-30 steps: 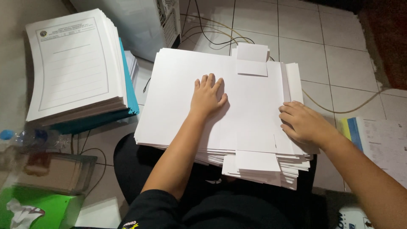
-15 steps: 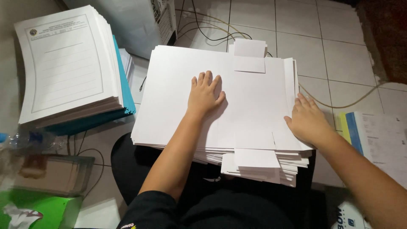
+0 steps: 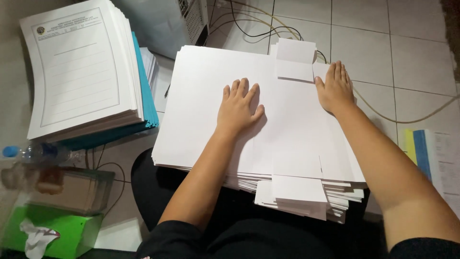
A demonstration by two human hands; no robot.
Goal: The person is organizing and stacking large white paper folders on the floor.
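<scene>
So that big stack of blank white sheets (image 3: 268, 120) sat right across your lap, its near edge hanging over your dark trousers (image 3: 239, 225) and its far edge reaching out over the floor. The lower sheets were fanned out unevenly at the near right corner, and a couple of smaller white slips (image 3: 296, 58) lay on the far edge of the pile.

Your left hand (image 3: 237, 105) was pressed flat on the middle of the top sheet, fingers spread, not gripping anything. Your right hand (image 3: 335, 88) lay flat too, palm down near the far right corner of the stack, just beside the small slips, grip wide and holding nothing.

Off to your left there was a second pile, printed forms (image 3: 81, 72) with a border and ruled lines, sitting on top of teal folders or covers (image 3: 143, 100). Nearer to you on that side were a plastic bottle with a blue cap (image 3: 38, 152), a clear box (image 3: 72, 189) and a green tissue box (image 3: 52, 230) with a tissue poking out.

The floor (image 3: 383, 38) was pale square tile with dark grout lines. A grey computer case (image 3: 167, 24) stood beyond the stack, with cables (image 3: 258, 24) trailing from it across the tiles, one pale cord curving off to the right. On your right, at the frame edge, lay more papers with yellow and blue sheets (image 3: 419, 151) showing.
</scene>
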